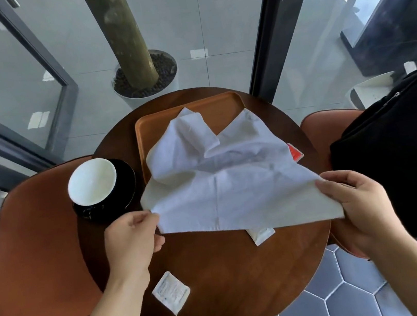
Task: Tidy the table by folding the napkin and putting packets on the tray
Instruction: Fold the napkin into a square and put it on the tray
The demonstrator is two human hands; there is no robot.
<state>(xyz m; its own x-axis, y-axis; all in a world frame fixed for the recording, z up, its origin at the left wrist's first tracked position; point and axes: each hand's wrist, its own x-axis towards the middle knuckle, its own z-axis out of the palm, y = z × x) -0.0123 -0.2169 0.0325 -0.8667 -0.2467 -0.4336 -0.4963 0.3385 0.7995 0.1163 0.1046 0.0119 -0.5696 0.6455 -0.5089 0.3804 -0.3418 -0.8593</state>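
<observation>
White napkin (pixel 221 180): you are holding it spread above the round wooden table (pixel 233 276), its far end draping over the orange tray (pixel 143 129).
Left hand (pixel 133 239): you are pinching the napkin's near left corner.
Right hand (pixel 358 206): you are gripping its near right corner.
Packets: a white packet (pixel 171 292) is lying on the table near you; a second white packet (pixel 260 234) is peeking from under the napkin's near edge; a red packet (pixel 294 152) is showing at its right side.
</observation>
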